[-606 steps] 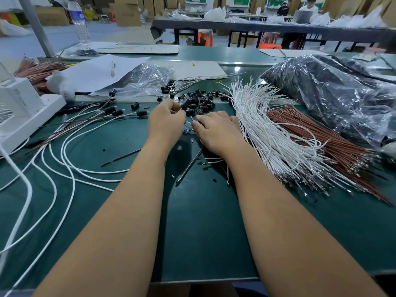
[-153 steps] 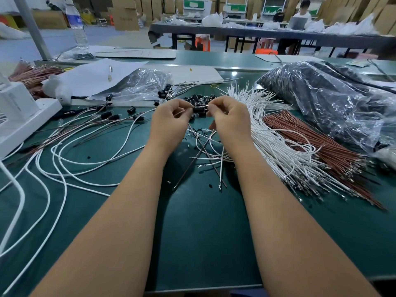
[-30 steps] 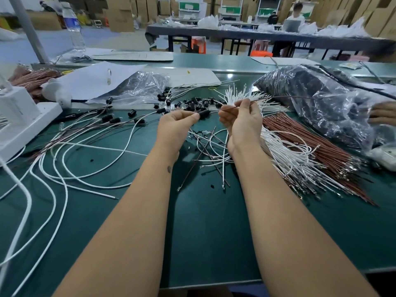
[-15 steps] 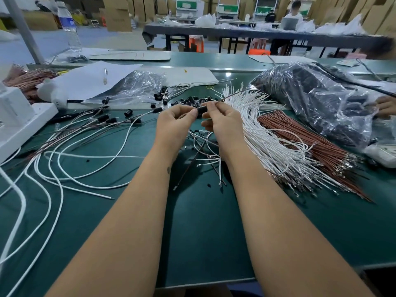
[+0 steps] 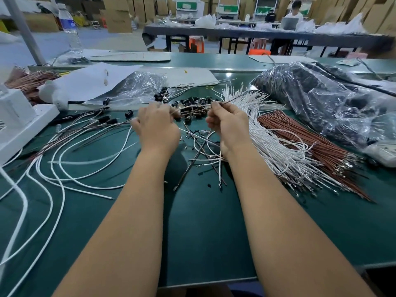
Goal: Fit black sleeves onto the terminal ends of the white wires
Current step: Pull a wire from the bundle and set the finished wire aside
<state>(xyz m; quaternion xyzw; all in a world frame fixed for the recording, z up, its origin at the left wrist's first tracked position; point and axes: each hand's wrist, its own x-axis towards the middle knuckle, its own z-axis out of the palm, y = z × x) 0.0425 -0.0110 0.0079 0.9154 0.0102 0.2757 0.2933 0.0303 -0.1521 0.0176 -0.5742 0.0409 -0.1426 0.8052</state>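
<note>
White wire (image 5: 194,109) between both grips

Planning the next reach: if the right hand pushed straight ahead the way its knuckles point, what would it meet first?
Probably the pile of black sleeves just beyond the right hand; depth is uncertain.

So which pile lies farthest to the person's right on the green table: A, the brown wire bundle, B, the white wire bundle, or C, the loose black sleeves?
A: the brown wire bundle lies right of the white wire bundle, and the black sleeves sit beyond the hands.
</note>
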